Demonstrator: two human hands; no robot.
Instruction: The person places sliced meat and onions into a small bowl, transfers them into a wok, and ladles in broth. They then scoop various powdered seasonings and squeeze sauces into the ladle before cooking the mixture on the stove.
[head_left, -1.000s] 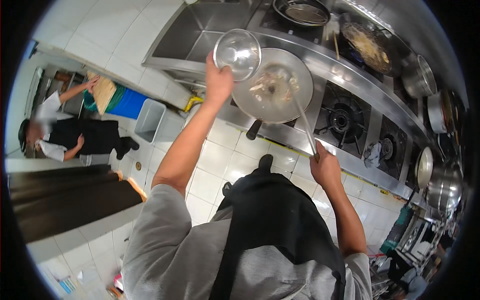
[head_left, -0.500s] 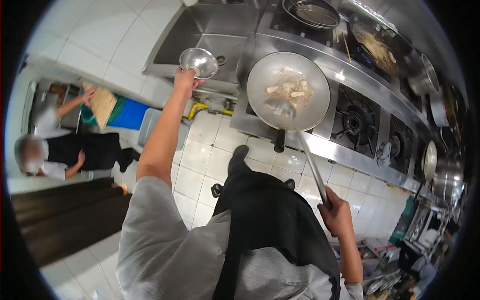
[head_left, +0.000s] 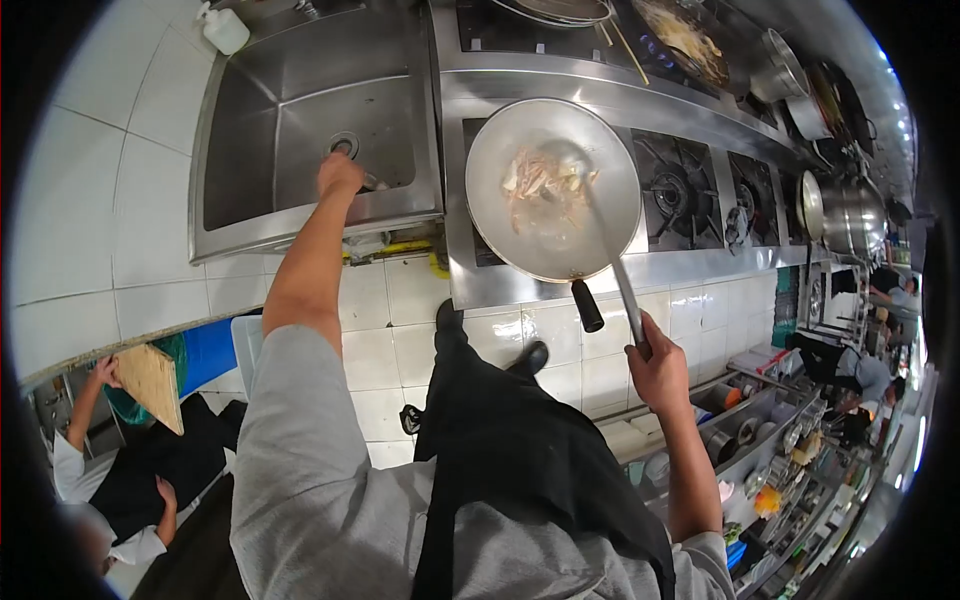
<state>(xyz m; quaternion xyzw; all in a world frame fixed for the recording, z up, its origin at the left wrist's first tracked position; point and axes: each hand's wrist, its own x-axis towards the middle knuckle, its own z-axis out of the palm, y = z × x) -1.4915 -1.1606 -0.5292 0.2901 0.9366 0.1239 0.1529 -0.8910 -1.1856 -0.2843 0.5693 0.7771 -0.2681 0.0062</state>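
Metal wok (head_left: 540,248) sits between sink (head_left: 300,110) and burner (head_left: 678,193).

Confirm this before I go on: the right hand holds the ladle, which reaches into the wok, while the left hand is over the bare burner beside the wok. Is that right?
Not quite: the left hand is over the sink, as the head view shows. The right hand does hold the ladle, which reaches into the wok.
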